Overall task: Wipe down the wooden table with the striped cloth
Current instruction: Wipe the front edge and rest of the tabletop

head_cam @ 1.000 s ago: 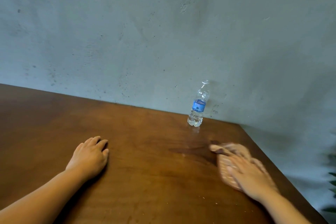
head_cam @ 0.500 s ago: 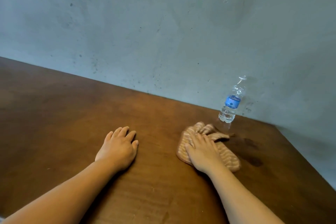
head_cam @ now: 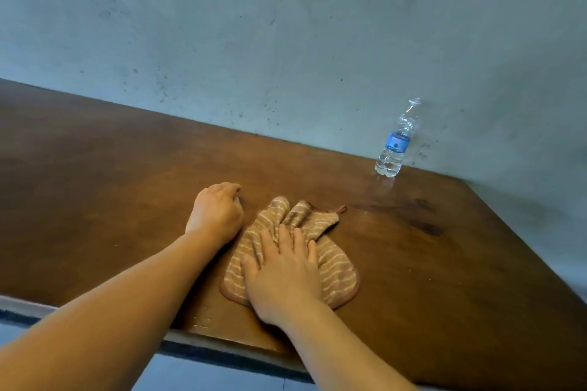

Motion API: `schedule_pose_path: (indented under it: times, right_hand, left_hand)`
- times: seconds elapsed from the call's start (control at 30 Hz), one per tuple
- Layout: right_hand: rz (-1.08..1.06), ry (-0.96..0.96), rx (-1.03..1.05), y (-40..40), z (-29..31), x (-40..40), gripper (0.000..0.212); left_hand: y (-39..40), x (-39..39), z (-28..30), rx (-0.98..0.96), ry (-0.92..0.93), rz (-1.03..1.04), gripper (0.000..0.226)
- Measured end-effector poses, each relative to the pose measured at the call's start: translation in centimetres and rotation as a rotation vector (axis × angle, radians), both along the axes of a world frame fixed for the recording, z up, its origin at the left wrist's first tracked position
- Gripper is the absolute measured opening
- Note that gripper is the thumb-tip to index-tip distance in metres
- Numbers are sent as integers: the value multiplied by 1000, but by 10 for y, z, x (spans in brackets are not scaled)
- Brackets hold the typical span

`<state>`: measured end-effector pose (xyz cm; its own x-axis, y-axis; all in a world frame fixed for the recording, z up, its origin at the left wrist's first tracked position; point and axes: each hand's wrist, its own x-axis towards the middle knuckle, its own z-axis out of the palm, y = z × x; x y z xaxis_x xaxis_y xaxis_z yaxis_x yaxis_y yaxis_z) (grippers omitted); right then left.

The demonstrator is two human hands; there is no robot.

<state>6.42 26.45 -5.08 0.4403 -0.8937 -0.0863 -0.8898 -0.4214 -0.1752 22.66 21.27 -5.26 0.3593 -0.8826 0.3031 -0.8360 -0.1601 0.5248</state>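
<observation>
At the left of the frame the brown wooden surface (head_cam: 95, 184) runs back to a grey, speckled wall (head_cam: 286, 41), its near edge cutting across the lower left corner. Just left of centre the left hand (head_cam: 216, 214) rests on the wood with its fingers curled under and holding nothing, its forearm reaching in from the lower left. Just beside it to the right, touching or nearly so, lies the striped cloth (head_cam: 336, 270), tan with pale stripes and a darker hem, bunched into folds at its far end where a small loop sticks out. The right hand (head_cam: 286, 273) presses flat on the near part of the cloth, fingers straight and a little spread, covering its middle. Right of the cloth, a dark damp-looking streak (head_cam: 422, 222) marks the wood. Further back at the upper right, a clear water bottle (head_cam: 395, 144) with a blue label stands upright near the wall, well apart from both hands.
</observation>
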Motion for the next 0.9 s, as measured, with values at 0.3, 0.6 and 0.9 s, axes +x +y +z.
schedule_pose_path:
  times: [0.3,0.6,0.9]
  right_hand:
    - [70,-18,38,48,4,-56,64]
    - [-322,69,-50,18,8,-256,79]
    - [-609,16,-81,-19,-2,-219,67]
  left_hand:
    - [33,-34,4,-18,-55,20,35]
    - [55,-91,-14,287,-222,-169,59]
    - [57,-95,-11,285,-234,-147,58]
